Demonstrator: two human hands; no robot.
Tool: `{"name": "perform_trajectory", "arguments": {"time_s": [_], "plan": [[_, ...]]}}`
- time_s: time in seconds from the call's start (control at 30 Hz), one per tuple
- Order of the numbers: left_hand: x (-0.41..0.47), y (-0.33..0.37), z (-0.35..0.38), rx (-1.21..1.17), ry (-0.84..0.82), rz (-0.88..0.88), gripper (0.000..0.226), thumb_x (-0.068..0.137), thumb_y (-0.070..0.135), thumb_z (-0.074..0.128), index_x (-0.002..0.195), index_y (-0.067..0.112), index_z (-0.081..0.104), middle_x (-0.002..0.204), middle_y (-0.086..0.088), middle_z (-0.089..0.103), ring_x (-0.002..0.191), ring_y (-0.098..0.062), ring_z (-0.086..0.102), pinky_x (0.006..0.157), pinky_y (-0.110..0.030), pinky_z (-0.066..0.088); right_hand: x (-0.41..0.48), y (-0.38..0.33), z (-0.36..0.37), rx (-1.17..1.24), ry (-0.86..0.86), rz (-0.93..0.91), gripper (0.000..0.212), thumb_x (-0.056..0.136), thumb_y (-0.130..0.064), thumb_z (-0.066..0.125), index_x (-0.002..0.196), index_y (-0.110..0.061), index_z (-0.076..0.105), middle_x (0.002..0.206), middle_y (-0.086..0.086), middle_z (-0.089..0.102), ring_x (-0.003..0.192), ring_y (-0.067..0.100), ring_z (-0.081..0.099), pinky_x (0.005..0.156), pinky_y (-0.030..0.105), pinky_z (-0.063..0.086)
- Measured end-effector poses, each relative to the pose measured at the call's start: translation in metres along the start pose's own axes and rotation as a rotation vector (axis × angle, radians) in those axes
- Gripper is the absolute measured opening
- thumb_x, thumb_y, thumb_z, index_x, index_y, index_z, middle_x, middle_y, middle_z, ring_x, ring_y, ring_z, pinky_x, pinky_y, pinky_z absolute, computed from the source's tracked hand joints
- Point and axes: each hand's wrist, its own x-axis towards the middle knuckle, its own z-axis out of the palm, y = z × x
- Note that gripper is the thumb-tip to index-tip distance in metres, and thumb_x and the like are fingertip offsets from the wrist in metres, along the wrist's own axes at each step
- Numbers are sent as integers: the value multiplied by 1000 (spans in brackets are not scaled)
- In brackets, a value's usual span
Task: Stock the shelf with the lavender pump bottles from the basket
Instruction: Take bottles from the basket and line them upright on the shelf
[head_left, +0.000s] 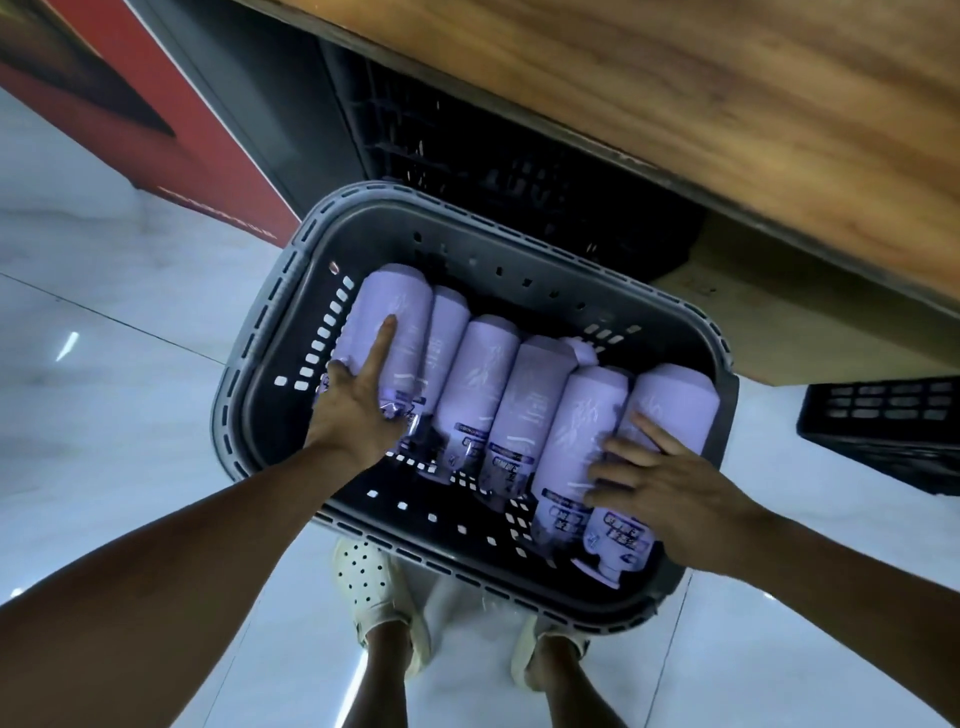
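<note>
A glossy floor of large pale tiles with thin dark joints fills the lower view, catching small bright streaks of reflected light. A wooden shelf with a dark front edge slants across the top right. In the shadow beneath it sit a black plastic crate and a cardboard box. A red panel runs along the upper left. Another black crate stands on the floor at far right.

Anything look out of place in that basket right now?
Six bottles lie side by side. One lavender piece pokes out at the far end between the fourth and fifth, out of line. No spill or damage shows. The left hand grips the leftmost bottle.
</note>
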Motion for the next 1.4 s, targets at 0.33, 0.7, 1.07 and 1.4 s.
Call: {"name": "perform_trajectory", "arguments": {"time_s": [0.33,0.7,1.07,1.4], "plan": [[-18,51,3,-608,43,-399,108,66,24,73,140,65,6,85,2,64,74,-23,68,72,-33,58,18,11,-43,375,411,276,87,50,-30,83,131,-17,56,131,3,55,125,28,50,102,42,43],[-55,33,-17,-1085,-85,-561,103,66,8,72,149,44,21,59,0,66,67,-24,52,65,-36,42,71,-46,-49,1439,829,898,61,51,-43,84,107,-33,60,93,-20,70,87,3,69,73,22,57],[-78,46,8,-1014,-91,-581,114,50,57,79,137,63,6,117,-9,59,94,-35,68,84,-50,56,141,-89,-5,1287,790,1214,81,49,-55,83,115,-34,40,105,-14,62,98,3,62,82,15,47],[-33,-21,-21,476,-7,488,88,67,15,68,145,33,31,133,-18,48,122,-38,48,94,-47,49,147,-83,5,1346,813,1195,78,42,-53,90,109,-40,53,96,-20,69,89,-7,65,80,28,58]]}}
